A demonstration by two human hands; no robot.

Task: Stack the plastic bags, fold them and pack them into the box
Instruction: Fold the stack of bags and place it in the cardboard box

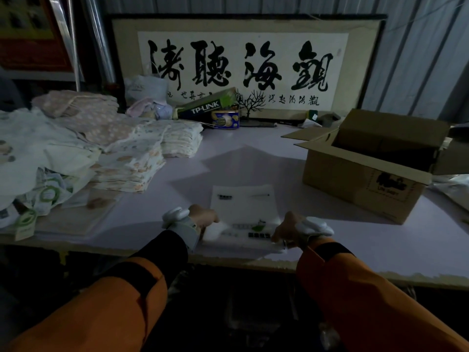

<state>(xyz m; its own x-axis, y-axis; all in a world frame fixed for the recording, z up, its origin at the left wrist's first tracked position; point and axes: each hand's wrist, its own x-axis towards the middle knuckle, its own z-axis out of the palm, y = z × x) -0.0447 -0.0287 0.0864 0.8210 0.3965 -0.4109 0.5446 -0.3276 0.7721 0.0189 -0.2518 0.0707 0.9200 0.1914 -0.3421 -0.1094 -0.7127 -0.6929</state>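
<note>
From the head camera, a small stack of white plastic bags (243,212) lies flat on the pale table (253,158), close to its near edge and directly in front of the person. The left hand (203,216) holds the near left corner of the stack, with the fingers bent over the edge of the bags. The right hand (286,228) holds the near right corner in the same way — its fingers are curled down on the bags, though the fingertips themselves are hard to see in the dim light. Both wrists carry a white device, and both arms wear orange sleeves with dark cuffs. The bags show some small dark marks and a green leaf print near the front edge. The cardboard box (365,168) stands on the table to the right of the bags and a little farther back, well apart from them; its flaps are open upward and the inside is dark. On the left side of the table there are piles of folded cloth (132,153) with pale prints, and in front of them some loose packets with green rings (48,194). At the back, a large framed calligraphy panel (243,64) leans against the wall — below it lie a long green box marked TP-LINK (205,106) and a small tin (225,119).
</note>
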